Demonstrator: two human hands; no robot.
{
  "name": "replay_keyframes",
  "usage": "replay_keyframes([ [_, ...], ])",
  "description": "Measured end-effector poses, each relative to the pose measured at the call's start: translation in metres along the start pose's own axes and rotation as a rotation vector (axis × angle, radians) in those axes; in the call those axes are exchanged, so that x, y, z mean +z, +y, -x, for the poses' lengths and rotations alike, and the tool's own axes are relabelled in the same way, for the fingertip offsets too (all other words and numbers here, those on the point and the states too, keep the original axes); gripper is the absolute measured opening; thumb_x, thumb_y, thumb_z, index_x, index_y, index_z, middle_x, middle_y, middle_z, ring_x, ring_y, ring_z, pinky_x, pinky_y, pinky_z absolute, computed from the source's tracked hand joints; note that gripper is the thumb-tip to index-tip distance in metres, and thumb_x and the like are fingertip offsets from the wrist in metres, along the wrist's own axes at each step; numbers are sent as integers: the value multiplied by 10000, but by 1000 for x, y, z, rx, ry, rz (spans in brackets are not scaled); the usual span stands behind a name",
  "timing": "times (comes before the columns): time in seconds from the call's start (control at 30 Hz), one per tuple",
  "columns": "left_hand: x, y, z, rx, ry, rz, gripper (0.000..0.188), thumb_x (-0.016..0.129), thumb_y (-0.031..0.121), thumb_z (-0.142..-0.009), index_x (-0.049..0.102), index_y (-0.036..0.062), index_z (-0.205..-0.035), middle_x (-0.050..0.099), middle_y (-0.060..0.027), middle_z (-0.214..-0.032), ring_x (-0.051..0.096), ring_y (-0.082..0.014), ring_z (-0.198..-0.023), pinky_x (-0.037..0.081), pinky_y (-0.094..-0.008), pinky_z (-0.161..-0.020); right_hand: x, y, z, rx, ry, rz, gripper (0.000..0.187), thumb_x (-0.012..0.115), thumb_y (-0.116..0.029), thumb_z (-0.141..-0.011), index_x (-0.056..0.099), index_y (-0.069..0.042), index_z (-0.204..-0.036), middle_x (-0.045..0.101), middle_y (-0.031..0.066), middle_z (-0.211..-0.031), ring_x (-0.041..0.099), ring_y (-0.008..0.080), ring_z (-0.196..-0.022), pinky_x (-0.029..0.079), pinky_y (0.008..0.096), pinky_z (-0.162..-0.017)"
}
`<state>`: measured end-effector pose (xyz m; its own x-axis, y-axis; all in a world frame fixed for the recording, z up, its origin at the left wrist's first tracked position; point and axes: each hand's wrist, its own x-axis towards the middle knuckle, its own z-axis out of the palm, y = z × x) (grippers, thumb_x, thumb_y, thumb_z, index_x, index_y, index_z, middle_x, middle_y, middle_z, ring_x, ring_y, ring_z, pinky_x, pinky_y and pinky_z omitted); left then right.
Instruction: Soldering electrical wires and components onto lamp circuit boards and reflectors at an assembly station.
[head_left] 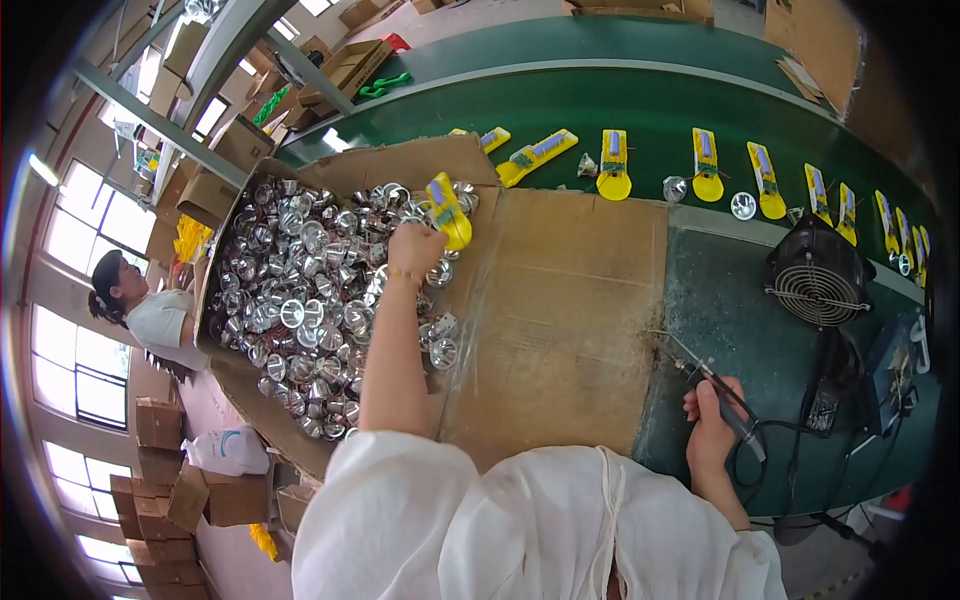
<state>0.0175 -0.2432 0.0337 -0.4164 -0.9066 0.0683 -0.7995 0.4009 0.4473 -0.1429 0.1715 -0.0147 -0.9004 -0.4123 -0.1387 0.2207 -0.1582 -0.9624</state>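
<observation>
My left hand (414,248) is closed on a yellow plastic piece (455,226), with a lilac strip on its narrow part and a rounded lower end. It is held over the right side of a cardboard box (400,160) full of shiny silver reflector cups (313,238) with reddish wires among them. My right hand (712,425) grips a soldering iron (738,420) by its dark handle. The iron's thin metal tip points up and left, over the right edge of a stained cardboard sheet (560,330).
Several similar yellow pieces (614,165) lie along the green conveyor belt (480,100), with loose reflector cups (743,205) among them. A black fan (818,270) with a round grille stands at right, near a blue box (893,370) and cables. Another person (150,300) is at far left.
</observation>
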Motion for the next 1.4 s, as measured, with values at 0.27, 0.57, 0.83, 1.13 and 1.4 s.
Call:
replay_keyframes([
  [0.27,39,63,162,204,-32,222,223,560,222,-779,633,32,-690,597,-160,-634,584,-362,-602,465,-416,-543,-3,5,-3,-52,46,2,115,593,-142,-831,545,-41,-863,565,41,-648,494,76,-523,364,182,-471],
  [0.57,25,100,104,261,-135,-17,370,581,397,-763,664,47,-678,627,-146,-664,617,-311,-642,486,-421,-611,-4,7,-4,-70,89,8,121,602,-142,-825,541,-39,-847,566,41,-651,498,78,-533,363,187,-471],
  [0.83,47,43,-13,267,349,-508,200,690,225,-683,649,62,-792,564,-107,-982,557,-287,-901,490,-385,-740,-2,6,-1,-46,57,18,138,610,-125,-817,522,-19,-834,586,69,-664,531,96,-550,399,198,-479],
  [1.13,21,52,84,38,113,712,123,669,74,-748,684,16,-856,669,-84,-789,602,-143,-664,466,-245,-657,0,2,0,-16,42,65,145,611,-122,-816,520,-10,-835,597,81,-670,537,99,-548,422,206,-490],
  [1.4,54,70,176,-29,-281,685,146,682,131,-769,665,-1,-827,628,-77,-776,590,-124,-681,468,-260,-640,19,-7,10,-191,-296,267,144,616,-74,-792,518,7,-861,602,102,-700,571,115,-593,447,212,-515],
])
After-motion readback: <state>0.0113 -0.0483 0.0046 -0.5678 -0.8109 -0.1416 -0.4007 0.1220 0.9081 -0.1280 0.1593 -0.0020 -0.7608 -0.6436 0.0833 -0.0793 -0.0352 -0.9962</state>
